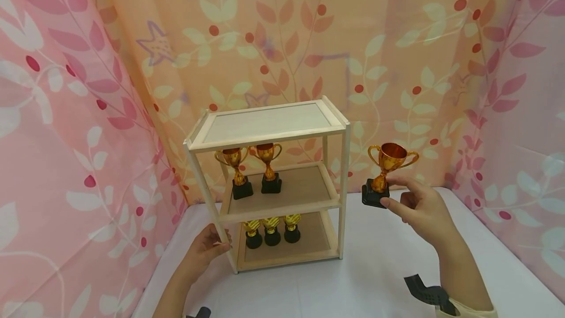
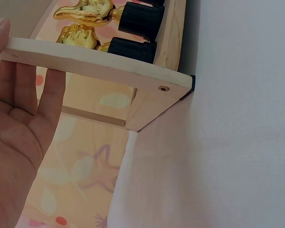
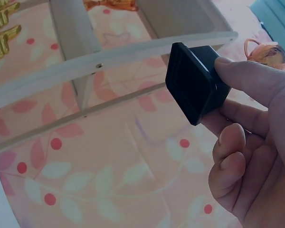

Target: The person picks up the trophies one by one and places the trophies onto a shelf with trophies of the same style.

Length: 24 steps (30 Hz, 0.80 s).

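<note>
My right hand (image 1: 421,210) pinches a trophy cup (image 1: 388,158) by its black square base (image 3: 194,83), holding it in the air right of the shelf. The cup is orange-gold with two handles and tilts slightly. My left hand (image 1: 205,247) grips the front left post of the wooden shelf (image 1: 282,210), thumb on one side and fingers (image 2: 50,95) on the other. Two similar two-handled trophy cups (image 1: 238,180) stand on the middle tier at the left. On the bottom tier, three yellow-gold trophies (image 1: 271,234) with round black bases stand in a row, their tops hidden by the middle tier's rail.
The shelf's top panel (image 1: 269,122) carries nothing. A white cloth (image 1: 318,288) covers the table under the shelf. Patterned curtains (image 1: 287,38) enclose the back and both sides. Dark straps (image 1: 428,291) sit at my wrists.
</note>
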{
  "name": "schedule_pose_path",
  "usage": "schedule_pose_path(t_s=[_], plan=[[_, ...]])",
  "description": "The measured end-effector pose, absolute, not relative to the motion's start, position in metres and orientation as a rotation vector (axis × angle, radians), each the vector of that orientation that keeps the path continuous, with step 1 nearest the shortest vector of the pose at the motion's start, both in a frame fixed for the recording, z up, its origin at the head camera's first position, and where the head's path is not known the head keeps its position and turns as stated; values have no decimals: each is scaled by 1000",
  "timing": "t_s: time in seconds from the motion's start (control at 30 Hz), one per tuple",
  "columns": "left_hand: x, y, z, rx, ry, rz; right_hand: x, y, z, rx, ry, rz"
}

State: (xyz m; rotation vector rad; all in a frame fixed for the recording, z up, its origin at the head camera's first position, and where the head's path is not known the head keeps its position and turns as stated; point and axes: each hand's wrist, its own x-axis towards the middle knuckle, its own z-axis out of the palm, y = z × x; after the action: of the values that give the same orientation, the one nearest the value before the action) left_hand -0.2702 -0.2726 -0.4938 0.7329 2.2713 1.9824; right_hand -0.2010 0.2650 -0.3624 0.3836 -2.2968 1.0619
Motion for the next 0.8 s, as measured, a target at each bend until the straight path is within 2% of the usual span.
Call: schedule_pose_path(t_s=[0.47, 0.8], plan=[[-269, -273, -495, 719, 2235, 2012, -185, 247, -353, 590, -2181, 1079], [-270, -272, -494, 738, 2225, 2020, -186, 237, -355, 661, -2183, 1065]])
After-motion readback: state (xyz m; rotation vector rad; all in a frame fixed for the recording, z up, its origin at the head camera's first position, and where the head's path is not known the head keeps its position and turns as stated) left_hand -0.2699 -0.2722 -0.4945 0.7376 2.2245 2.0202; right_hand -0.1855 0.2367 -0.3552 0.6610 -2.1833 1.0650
